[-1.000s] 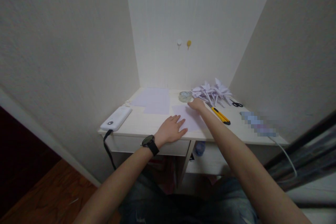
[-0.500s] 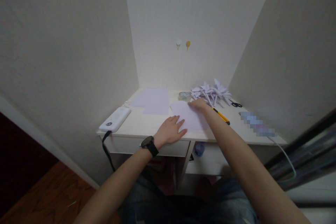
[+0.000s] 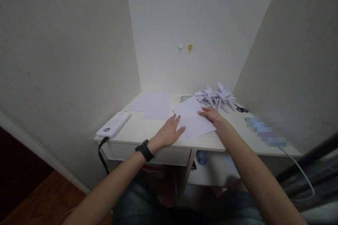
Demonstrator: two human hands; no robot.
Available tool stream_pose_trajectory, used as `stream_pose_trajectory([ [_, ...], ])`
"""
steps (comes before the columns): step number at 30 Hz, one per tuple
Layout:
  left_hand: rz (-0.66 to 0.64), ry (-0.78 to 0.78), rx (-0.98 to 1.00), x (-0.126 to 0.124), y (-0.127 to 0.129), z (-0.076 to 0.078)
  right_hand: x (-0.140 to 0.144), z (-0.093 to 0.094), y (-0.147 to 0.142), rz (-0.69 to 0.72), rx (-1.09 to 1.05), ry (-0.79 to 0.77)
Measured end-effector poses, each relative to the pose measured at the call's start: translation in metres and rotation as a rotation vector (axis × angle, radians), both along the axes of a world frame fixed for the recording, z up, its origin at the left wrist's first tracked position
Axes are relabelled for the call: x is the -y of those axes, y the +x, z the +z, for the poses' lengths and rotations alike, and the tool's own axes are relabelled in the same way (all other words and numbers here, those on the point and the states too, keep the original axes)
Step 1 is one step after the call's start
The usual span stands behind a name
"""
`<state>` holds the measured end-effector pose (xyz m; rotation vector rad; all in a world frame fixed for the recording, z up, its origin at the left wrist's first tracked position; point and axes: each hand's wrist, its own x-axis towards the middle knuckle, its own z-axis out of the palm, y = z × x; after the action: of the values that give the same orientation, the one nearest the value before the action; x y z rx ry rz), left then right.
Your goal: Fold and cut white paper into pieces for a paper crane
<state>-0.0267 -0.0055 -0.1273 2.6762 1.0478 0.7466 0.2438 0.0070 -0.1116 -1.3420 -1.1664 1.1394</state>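
Evidently, the folded pieces (image 3: 220,95) lay done behind, while your sheet (image 3: 194,123), near the front of the desk (image 3: 137,130), looked unshaped: your right hand (image 3: 213,116) pinching its right edge, left hand (image 3: 167,133) spread at its left, other papers (image 3: 157,104) lying flat

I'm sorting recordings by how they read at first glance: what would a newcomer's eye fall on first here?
Probably the spiky heap of folded paper at the desk's back right. Next, the white sheet nearer the front, with the left hand at its left side and the right hand at its right edge. Then the yellow hook on the pale back wall.
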Motion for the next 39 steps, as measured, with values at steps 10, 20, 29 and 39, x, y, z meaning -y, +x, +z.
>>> stream_pose_trajectory([
  [10,0.053,-0.827,0.439,-0.090,0.012,0.039,0.012,0.001,0.023,0.027,-0.222,-0.080],
  [20,-0.059,-0.962,0.517,-0.098,0.006,0.019,0.021,0.007,0.031,0.208,-0.092,-0.177],
  [29,-0.039,-0.867,0.615,-0.091,0.006,0.026,0.025,0.004,0.034,0.239,-0.116,-0.122],
  [39,-0.157,-0.966,0.670,-0.090,0.002,0.029,0.026,0.002,0.034,0.228,-0.140,-0.098],
])
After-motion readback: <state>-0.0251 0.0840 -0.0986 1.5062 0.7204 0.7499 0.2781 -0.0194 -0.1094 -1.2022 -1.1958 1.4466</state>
